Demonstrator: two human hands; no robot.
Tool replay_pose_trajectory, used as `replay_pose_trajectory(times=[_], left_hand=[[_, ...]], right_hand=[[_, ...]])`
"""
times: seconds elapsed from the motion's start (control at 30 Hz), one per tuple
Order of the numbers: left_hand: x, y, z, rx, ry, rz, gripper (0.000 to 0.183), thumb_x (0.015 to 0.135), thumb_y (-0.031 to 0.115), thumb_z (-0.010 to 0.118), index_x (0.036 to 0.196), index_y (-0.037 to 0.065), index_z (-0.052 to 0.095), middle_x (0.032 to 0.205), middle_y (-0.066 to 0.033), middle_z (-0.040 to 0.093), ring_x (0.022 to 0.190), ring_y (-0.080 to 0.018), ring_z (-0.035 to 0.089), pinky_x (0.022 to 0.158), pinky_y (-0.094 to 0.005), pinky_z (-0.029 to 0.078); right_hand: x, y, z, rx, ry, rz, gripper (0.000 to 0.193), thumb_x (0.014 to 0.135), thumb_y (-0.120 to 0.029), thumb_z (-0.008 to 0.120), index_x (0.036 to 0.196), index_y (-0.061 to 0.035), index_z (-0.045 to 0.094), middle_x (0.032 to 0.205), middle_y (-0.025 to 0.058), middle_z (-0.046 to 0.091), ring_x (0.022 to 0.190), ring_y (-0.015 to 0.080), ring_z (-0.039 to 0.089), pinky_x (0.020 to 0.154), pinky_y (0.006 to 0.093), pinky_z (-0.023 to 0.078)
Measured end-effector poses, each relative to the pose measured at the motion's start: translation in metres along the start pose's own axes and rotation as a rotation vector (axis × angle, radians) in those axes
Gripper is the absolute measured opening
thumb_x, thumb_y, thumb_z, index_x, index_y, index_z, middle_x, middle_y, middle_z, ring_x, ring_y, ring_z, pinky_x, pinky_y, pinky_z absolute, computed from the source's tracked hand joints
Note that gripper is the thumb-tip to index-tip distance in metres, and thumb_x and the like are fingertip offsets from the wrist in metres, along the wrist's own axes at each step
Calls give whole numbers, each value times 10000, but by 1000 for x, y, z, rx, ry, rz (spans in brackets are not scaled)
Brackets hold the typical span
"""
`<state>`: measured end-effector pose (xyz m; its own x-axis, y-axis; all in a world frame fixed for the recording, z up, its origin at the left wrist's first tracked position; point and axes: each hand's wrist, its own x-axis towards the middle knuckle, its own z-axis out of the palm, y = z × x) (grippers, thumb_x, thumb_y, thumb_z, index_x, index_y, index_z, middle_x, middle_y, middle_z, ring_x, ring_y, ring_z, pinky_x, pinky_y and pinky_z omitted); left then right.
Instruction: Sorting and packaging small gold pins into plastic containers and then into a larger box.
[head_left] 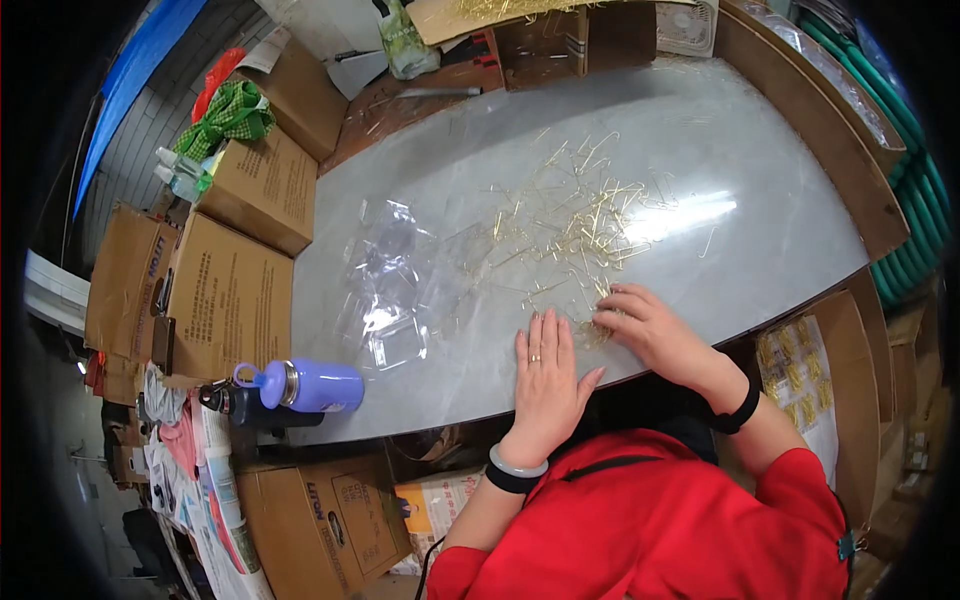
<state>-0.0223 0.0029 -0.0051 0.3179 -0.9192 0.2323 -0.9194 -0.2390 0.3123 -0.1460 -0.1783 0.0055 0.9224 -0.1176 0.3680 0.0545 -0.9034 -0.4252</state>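
My left hand (547, 375) lies flat on the near edge of the grey table (470, 385), fingers stretched out and together, thumb apart. Just to its right, my right hand (650, 330) is bent over a few thin gold wire hooks, with its curled fingertips on them; the thumb is hidden beneath. Beyond both hands spreads a loose, tangled heap of gold wire hooks (600, 225). Left of the heap are several clear plastic pieces (385, 285), shiny and overlapping.
A purple bottle (325, 386) lies beside a dark bottle (250, 407) at the near left corner. Cardboard boxes (235, 290) line the left edge. A cardboard strip (820, 120) borders the right side. Bundled gold pieces (795, 370) lie in a box at my right.
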Motion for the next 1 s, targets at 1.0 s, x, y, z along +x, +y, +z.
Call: replay_pose_trajectory(times=[1.0], left_hand=[[2,-7,-2,-238,102,20,803,922,314,681,1493,-98,295,1541,-285,320,1449,-444,273,1188,-576,202]], right_hand=[[16,-23,-10,-96,-73,116,545,866,-210,712,1345,-34,520,1337,161,575,1294,345,493,1121,490,362]])
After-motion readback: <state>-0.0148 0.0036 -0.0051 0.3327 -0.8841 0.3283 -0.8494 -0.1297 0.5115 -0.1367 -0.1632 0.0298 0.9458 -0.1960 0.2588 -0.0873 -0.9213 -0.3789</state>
